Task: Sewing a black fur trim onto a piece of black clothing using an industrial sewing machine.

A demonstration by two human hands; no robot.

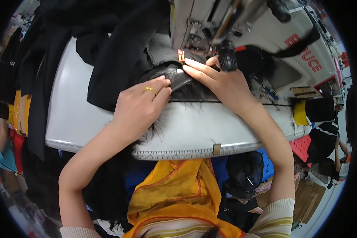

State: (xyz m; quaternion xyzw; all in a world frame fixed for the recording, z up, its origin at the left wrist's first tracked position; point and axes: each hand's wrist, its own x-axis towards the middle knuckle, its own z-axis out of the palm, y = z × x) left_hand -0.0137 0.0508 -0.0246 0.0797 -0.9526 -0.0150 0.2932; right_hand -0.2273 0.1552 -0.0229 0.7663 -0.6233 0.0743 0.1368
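A sewing machine (281, 23) stands at the upper right, its presser foot (181, 55) lit by a small orange-red glow. Black fabric (182, 89) lies beneath and in front of the foot, with a shiny dark strip on it. With fingers pressed together, my left hand (141, 103) pinches this fabric just left of and nearer than the foot; a gold ring is on one finger. My right hand (228, 85) rests on the cloth right of the foot, fingers stretched toward it. A black knob (227, 55) partly covers that hand's thumb.
A larger black cloth (111, 55) spreads over the table's left side. The white table (190, 127) has a measuring tape (178, 153) along its front edge. Yellow tape (300, 112) sits at the right. Blue and red crates (301, 147) and cardboard (310, 198) stand below. Other people work at both sides.
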